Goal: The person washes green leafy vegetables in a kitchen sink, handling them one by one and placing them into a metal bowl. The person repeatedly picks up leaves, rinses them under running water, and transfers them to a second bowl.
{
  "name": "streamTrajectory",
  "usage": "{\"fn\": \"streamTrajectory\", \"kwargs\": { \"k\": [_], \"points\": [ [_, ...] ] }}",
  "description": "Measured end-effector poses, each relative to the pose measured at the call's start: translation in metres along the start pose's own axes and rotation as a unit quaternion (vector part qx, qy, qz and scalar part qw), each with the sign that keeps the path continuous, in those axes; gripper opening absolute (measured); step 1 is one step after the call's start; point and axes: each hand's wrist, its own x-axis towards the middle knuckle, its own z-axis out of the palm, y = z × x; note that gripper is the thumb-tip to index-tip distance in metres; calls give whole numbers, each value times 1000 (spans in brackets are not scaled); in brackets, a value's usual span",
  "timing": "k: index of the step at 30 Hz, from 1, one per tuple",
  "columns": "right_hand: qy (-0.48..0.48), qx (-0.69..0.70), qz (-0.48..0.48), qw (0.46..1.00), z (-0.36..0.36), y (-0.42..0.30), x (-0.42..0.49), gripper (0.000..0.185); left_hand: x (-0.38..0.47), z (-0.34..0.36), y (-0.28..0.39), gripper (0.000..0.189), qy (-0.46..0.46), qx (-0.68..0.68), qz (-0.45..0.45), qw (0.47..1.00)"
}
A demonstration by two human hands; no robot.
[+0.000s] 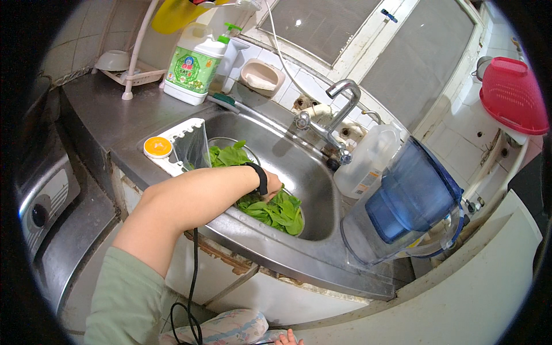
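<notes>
My left hand point(272, 186), with a black band on its wrist, reaches down into the stainless-steel sink point(317, 181). Its curled fingers are among leafy greens point(280, 211) in a container whose pale rim barely shows, and a green stem sticks out beside them. The fingertips are partly hidden. Behind my forearm, more leafy greens point(233, 154) lie in a round metal-rimmed strainer point(254, 153). Low at the bottom edge, only the fingers of my right hand point(288, 338) show, spread apart with nothing visible in them.
A white corner rack with mesh bag point(192, 142) and orange knob point(158, 147) sits at the sink's left. Behind stand a detergent jug point(194, 64) and chrome faucet point(332, 125). At right are a plastic jug point(366, 168) and blue filter pitcher point(401, 202). A black cable point(195, 267) hangs down.
</notes>
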Motion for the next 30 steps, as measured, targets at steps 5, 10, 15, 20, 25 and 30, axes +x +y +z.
{"fn": "streamTrajectory", "kwargs": {
  "k": [5,10,15,20,25,30],
  "points": [
    [-25,17,5,1000,-3,1,1,61,3,2,-1,14,-56,5,-16,998],
    [-35,25,12,999,-5,-1,2,61,5,2,-4,14,52,-41,6,998],
    [-16,22,10,1000,-3,-1,0,61,4,1,-2,15,-3,16,-1,1000],
    [-10,28,5,1000,-1,1,0,62,3,0,-1,14,-14,14,3,1000],
    [-16,22,9,1000,-2,-1,1,61,2,-1,-1,14,79,-29,7,996],
    [-47,47,16,998,-6,-1,2,61,1,2,0,13,-10,51,-14,999]
  ]
}}
